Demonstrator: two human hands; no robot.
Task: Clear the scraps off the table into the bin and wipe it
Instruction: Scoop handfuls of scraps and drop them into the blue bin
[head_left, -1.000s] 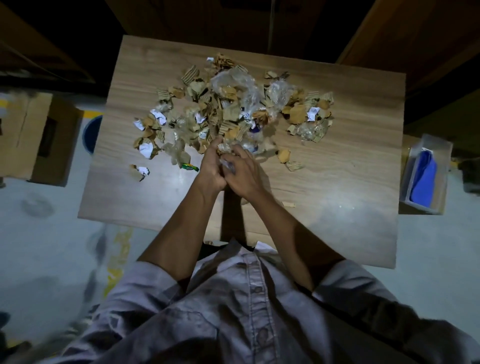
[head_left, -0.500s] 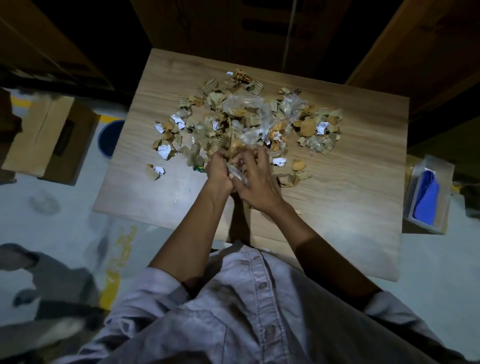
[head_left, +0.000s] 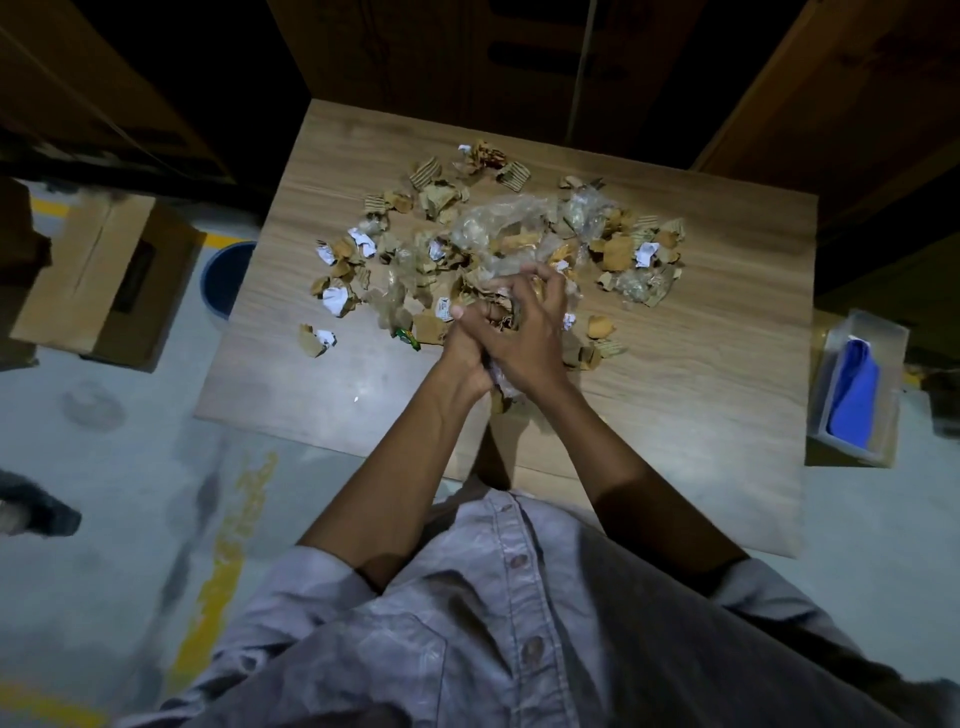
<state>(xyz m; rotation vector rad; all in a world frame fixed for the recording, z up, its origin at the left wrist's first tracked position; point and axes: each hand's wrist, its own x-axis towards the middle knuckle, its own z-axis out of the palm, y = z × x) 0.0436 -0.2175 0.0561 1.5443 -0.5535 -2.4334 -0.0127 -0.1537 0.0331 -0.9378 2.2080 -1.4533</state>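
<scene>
Now a clump of scraps (head_left: 618, 253) was clasped between the curled left hand (head_left: 464, 351) and right hand (head_left: 525, 332) on the table (head_left: 701, 374); the blue bin (head_left: 224, 280) was seen leftward, nearer the left hand

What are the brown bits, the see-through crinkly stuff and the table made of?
The brown bits look like torn cardboard: matte, some showing ribbed wavy lines. The see-through stuff seems thin plastic film: shiny and wrinkled, with scraps showing through. The table has a wood-look top, smooth with grain lines and a faint sheen; real wood or a printed layer, I cannot tell.
</scene>
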